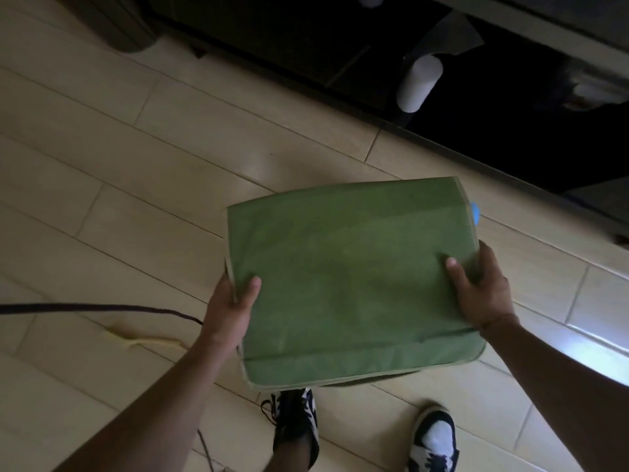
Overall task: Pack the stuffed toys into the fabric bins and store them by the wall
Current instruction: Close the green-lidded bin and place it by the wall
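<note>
Head view looks down on a pale plank floor [143, 185], with dark furniture [442, 107] along the far right side, which may mark the wall. Over the floor, above the person's shoes [296, 424], a green fabric bin [347, 281] is carried with its lid closed, clear of the ground. The left hand [231, 308] has a closed grip on the bin's left edge, thumb on top and fingers underneath; the right hand [483, 291] grips the right edge the same way. A small blue bit [476, 212], perhaps part of a toy, pokes out at the far right corner. This bin looks packed and closed; setting it down by the wall appears to be left. A dark cord [102, 306] trails across the near left floor.
</note>
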